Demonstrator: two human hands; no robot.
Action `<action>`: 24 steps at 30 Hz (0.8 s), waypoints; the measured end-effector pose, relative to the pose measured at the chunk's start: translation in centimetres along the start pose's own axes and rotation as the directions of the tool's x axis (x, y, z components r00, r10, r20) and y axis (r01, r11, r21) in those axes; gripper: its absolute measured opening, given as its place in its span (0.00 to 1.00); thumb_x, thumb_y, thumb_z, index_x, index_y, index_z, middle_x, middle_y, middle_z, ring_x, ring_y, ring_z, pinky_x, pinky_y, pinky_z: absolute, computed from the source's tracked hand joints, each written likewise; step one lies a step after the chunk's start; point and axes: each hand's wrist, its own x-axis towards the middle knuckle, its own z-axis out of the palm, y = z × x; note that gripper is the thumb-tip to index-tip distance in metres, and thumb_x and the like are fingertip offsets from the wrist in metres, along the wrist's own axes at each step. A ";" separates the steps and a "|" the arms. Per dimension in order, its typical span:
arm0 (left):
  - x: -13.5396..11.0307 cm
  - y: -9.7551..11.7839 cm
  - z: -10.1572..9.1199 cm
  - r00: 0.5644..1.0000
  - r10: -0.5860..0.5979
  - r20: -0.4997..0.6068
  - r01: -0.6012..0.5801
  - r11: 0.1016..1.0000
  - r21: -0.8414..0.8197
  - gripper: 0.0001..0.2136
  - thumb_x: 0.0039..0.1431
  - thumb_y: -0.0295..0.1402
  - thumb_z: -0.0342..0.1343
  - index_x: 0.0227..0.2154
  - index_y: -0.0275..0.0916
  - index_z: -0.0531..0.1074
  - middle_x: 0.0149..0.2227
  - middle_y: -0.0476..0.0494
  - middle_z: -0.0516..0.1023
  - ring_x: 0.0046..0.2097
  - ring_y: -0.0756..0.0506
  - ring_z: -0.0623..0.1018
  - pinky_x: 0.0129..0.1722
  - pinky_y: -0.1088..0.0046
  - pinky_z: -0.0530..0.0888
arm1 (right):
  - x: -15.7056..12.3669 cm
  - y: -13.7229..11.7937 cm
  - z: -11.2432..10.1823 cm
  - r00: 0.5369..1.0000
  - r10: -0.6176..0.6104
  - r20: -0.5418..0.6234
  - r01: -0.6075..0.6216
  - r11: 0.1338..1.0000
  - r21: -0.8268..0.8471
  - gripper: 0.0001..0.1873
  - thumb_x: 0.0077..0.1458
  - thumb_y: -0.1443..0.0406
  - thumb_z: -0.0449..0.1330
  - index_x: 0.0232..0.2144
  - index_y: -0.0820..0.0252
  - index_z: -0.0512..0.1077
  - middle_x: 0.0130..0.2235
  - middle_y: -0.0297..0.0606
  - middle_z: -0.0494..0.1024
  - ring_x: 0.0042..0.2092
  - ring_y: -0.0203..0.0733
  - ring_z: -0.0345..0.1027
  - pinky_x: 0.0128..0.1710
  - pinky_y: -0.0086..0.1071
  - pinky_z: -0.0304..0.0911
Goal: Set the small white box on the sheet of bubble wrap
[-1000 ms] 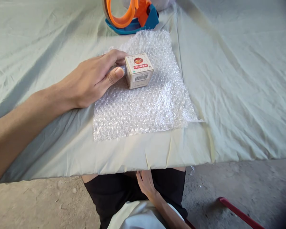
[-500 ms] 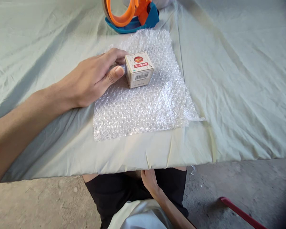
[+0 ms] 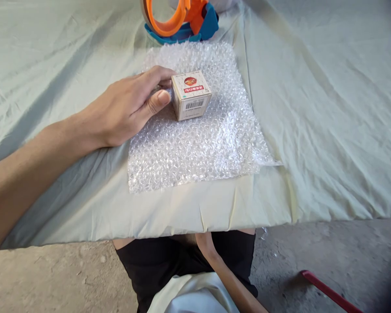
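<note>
A small white cardboard box (image 3: pixel 191 95) with a red label and a barcode stands on a sheet of bubble wrap (image 3: pixel 198 139) spread over the cloth-covered table (image 3: pixel 313 108). My left hand (image 3: pixel 127 108) reaches in from the left and pinches the box's left side between thumb and fingers. My right hand (image 3: pixel 206 244) is low at my lap, just below the table's front edge. Its fingers are hidden under the edge.
An orange and blue tape dispenser (image 3: pixel 182 19) sits at the far edge, just beyond the bubble wrap. The pale green cloth is wrinkled to either side. A red bar (image 3: pixel 329 292) lies on the concrete floor at the lower right.
My right hand has slid up and forward under the table edge, so less of it shows. The left hand and box have stayed nearly still.
</note>
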 end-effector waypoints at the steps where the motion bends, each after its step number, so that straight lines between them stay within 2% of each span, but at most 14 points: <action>1: 0.0 0.0 0.0 1.000 0.001 -0.002 -0.001 1.000 0.004 0.39 0.74 0.62 0.29 0.68 0.37 0.65 0.58 0.37 0.80 0.53 0.38 0.81 0.53 0.62 0.76 | -0.1 -0.1 -0.1 1.000 -0.003 0.004 0.003 1.000 -0.003 0.23 0.70 0.55 0.63 0.61 0.60 0.72 0.62 0.47 0.75 0.59 0.50 0.74 0.58 0.51 0.75; 9: 0.0 -0.1 0.1 1.000 0.010 -0.009 -0.010 1.000 0.007 0.35 0.75 0.60 0.29 0.67 0.43 0.64 0.59 0.40 0.80 0.55 0.39 0.82 0.51 0.60 0.77 | -1.6 -0.5 -0.4 0.996 -0.069 0.052 0.070 0.997 -0.027 0.25 0.69 0.53 0.64 0.62 0.60 0.71 0.63 0.47 0.74 0.61 0.52 0.72 0.60 0.54 0.73; 15: 0.0 -0.1 0.0 1.000 -0.007 -0.002 0.007 1.000 0.007 0.39 0.74 0.62 0.28 0.68 0.38 0.65 0.59 0.36 0.79 0.54 0.37 0.81 0.53 0.60 0.76 | -1.0 -0.5 -0.3 0.995 -0.093 0.030 0.094 0.995 -0.027 0.22 0.70 0.54 0.63 0.60 0.58 0.73 0.61 0.46 0.75 0.59 0.50 0.74 0.59 0.50 0.74; 24: 0.1 0.0 0.0 1.000 -0.013 0.019 0.013 1.000 0.002 0.40 0.73 0.64 0.28 0.69 0.38 0.63 0.62 0.36 0.78 0.59 0.36 0.80 0.56 0.61 0.75 | 0.3 0.5 -2.5 0.999 -0.039 0.012 0.039 0.999 -0.008 0.21 0.70 0.55 0.63 0.59 0.58 0.73 0.60 0.46 0.76 0.56 0.47 0.75 0.56 0.48 0.76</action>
